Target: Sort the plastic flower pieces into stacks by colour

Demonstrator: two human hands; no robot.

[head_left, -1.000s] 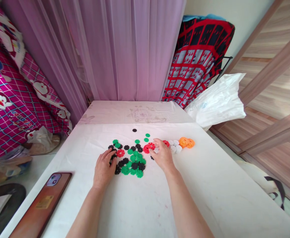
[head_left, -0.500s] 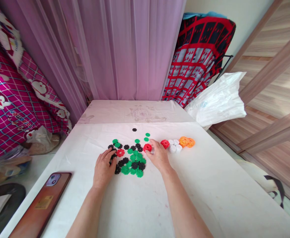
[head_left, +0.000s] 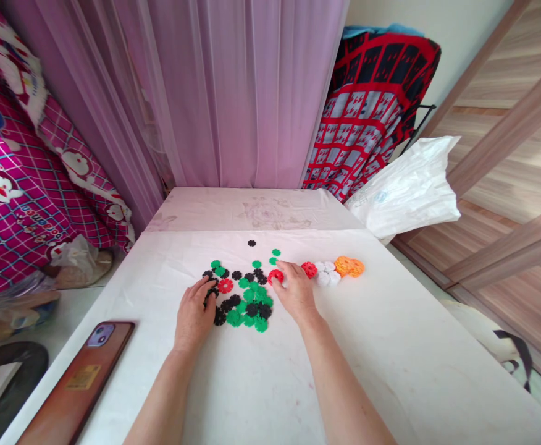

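Many notched plastic snowflake discs lie in the middle of the white table. My left hand (head_left: 195,311) rests at the left edge of the pile, thumb and fingers apart, touching black discs (head_left: 220,316) partly hidden under it. Beside its fingertips is a single red disc (head_left: 225,285). My right hand (head_left: 294,289) has thumb and forefinger closed around the edges of red discs (head_left: 275,277) at the pile's right side. Green discs (head_left: 254,290) and more black discs lie between the hands. To the right, red discs (head_left: 309,269), white discs (head_left: 327,274) and orange discs (head_left: 349,266) form a row.
A brown phone (head_left: 80,377) lies on the table's (head_left: 252,395) left side. A white plastic bag (head_left: 404,185) stands past the right edge. A purple curtain (head_left: 252,93) hangs behind the table. Stray black (head_left: 251,243) and green (head_left: 276,252) discs lie farther back.
Almost nothing differs; the view has shifted very slightly. Both hands stay in place at the discs.
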